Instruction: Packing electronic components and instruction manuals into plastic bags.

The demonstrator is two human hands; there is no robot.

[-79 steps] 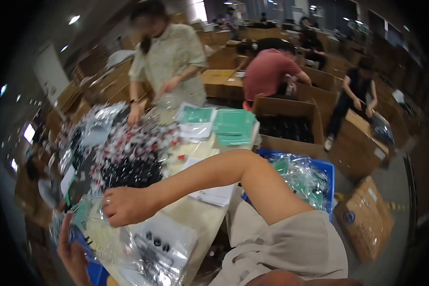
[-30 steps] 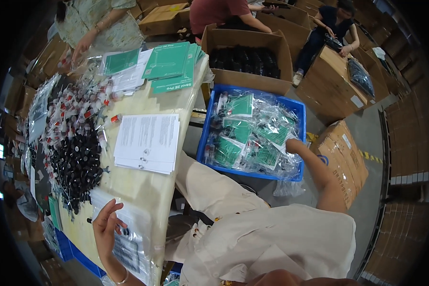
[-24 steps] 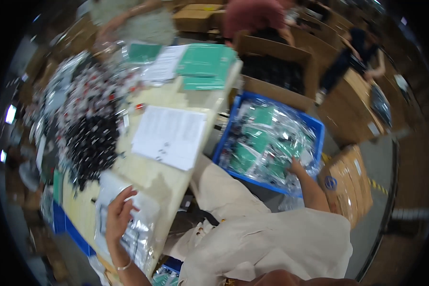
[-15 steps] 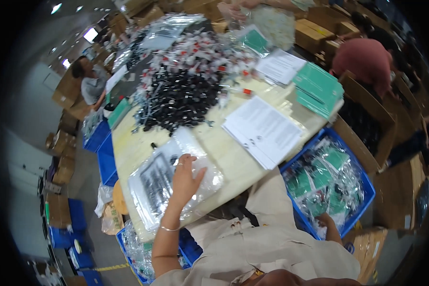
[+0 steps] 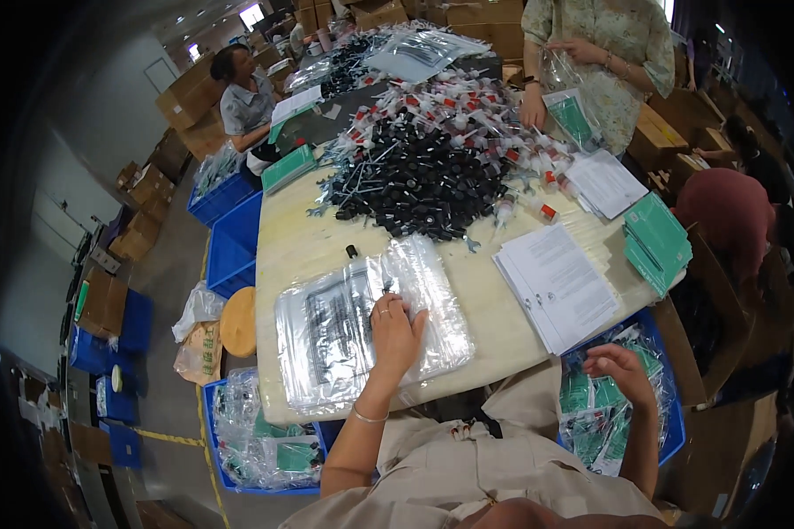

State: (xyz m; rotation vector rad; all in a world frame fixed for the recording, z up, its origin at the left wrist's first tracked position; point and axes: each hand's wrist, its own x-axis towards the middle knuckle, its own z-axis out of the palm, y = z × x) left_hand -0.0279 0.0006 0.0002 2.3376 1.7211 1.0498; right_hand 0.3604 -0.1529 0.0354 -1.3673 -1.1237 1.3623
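My left hand [image 5: 397,337] lies on a stack of clear plastic bags [image 5: 450,310] at the near edge of the table, fingers stretched out and thumb apart. Dark print shows through the bags on their left half. My right hand [image 5: 622,370] hovers with fingers apart over a blue bin [image 5: 677,423], and I see nothing in it. Filled clear bags with green booklets [image 5: 591,414] lie in that bin. Between bin and bag stack, a pile of printed white sheets [image 5: 560,286] rests on the table. A small black part [image 5: 352,251] sits just beyond the bags.
Beyond the bags rise heaps of black knobs [image 5: 423,181], wrenches [image 5: 357,181] and red-and-white bottles [image 5: 468,110]. Green booklets [image 5: 657,242] lie at the right edge. Across the table a person [image 5: 600,44] holds a bag; another [image 5: 251,106] sits left. Another bin [image 5: 210,432] stands lower left.
My right hand has come up out of the bin at my right, with its fingers apart. My left hand stays on the bags. The view has tilted up and turned, showing the person across the table.
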